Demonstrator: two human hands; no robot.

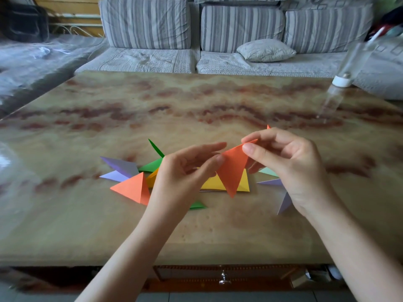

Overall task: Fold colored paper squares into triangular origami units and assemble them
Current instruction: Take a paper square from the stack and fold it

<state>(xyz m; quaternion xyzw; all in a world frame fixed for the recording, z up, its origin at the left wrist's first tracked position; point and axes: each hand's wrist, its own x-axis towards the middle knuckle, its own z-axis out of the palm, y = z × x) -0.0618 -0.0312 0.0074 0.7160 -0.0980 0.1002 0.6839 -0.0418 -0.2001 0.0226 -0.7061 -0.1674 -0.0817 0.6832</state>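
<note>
An orange paper triangle (pixel 232 168) hangs point-down above the table, held between both hands. My right hand (pixel 290 164) pinches its upper right corner between thumb and forefinger. My left hand (pixel 185 171) pinches its left edge with thumb and forefinger. Under the hands lies a stack of yellow paper squares (pixel 214 184). Folded units lie around it: an orange one (pixel 133 188), purple ones (pixel 122 167), green ones (pixel 152 164), a pale green one (pixel 268 171) and a purple one (pixel 284 202) beneath my right hand.
The marbled table (pixel 196 105) stretches away toward a striped sofa (pixel 239 29) with a small cushion (pixel 266 50). A clear bottle with a white cap (pixel 346 68) lies at the far right corner. A drawer knob (pixel 224 279) shows below the near edge.
</note>
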